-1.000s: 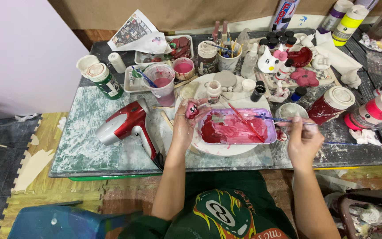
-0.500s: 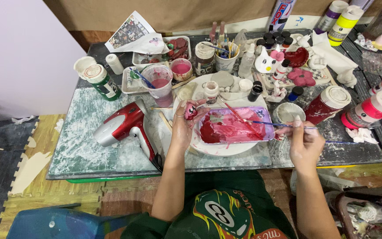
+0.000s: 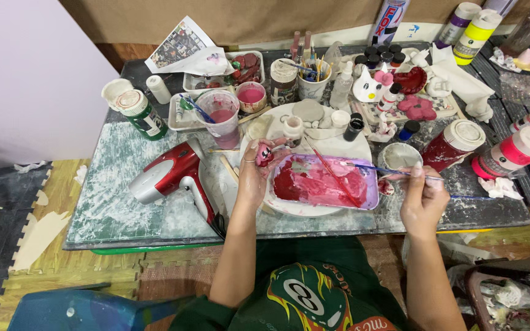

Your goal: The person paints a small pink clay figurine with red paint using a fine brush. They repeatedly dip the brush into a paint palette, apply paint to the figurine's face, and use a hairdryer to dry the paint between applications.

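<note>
Two grips at work: my left hand (image 3: 254, 178) pinches a small pink figure (image 3: 264, 153) just above the red-smeared palette tray (image 3: 326, 184), while my right hand (image 3: 423, 199) holds the brush (image 3: 375, 168), tip reaching toward the paint.

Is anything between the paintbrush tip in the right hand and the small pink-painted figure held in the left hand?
Nothing blocks it outright. The thin paintbrush in the right hand reaches left over the purple rectangular tray of red paint. The small pink-painted figure in the left hand sits just beyond the tray's left edge.
</note>
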